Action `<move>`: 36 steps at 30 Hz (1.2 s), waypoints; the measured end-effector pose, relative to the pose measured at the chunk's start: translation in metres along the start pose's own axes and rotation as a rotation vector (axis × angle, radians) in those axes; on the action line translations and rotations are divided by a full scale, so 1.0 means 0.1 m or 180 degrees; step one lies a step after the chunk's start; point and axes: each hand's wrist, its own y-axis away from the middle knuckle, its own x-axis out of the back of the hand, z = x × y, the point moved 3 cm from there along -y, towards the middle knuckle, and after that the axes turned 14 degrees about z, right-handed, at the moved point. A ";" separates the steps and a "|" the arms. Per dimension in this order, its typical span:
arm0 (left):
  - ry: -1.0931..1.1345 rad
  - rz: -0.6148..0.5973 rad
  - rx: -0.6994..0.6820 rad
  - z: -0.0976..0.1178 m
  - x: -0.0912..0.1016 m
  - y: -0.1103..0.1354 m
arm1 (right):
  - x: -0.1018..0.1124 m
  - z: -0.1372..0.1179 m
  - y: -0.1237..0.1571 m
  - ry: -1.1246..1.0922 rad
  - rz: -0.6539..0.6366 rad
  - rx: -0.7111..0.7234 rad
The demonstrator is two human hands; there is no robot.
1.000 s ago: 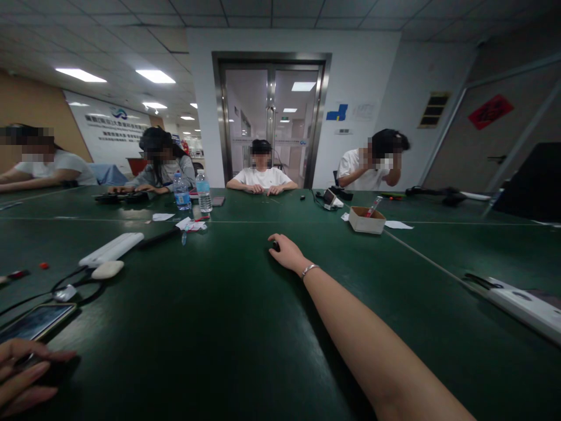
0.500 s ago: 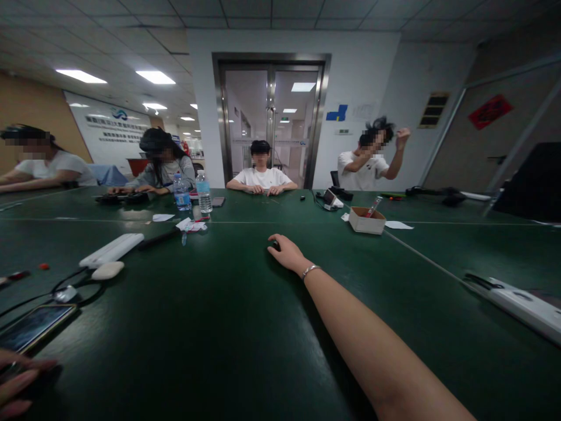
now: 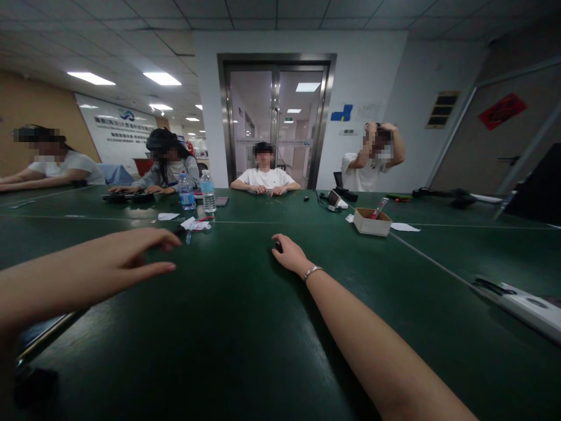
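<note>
My right hand (image 3: 291, 256) rests on the green table (image 3: 210, 339) with its fingers curled around a small black object (image 3: 277, 247). Most of that object is hidden, and I cannot make out its kind. On the left, my left hand (image 3: 135, 257) hovers over the tabletop, open and empty, thumb apart from the fingers. Beneath the left forearm a phone (image 3: 48, 336) shows in part. A dark object (image 3: 35, 383), too dim to name, lies at the lower left.
Two water bottles (image 3: 207, 193) stand beyond my left hand, near crumpled paper (image 3: 196, 224). A small open box (image 3: 371, 225) sits at the right, and a white power strip (image 3: 526, 304) lies at the right edge. Several people sit across the table.
My left hand has come up from the lower left corner and reached forward, now empty. My right hand keeps its place on the table. One person opposite has brought both hands to their head.
</note>
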 end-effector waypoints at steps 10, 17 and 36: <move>0.1185 -0.0266 -0.1397 1.40 -1.38 -1.21 | -0.03 0.07 -0.03 -0.0247 0.0151 0.0076; 0.1820 0.0525 -0.0533 1.60 -2.10 -1.31 | -0.05 0.08 -0.08 -0.0449 0.0099 -0.0007; 0.1681 0.0519 -0.0961 1.49 -2.17 -1.10 | -0.06 0.24 -0.16 -0.0367 -0.0152 -0.0329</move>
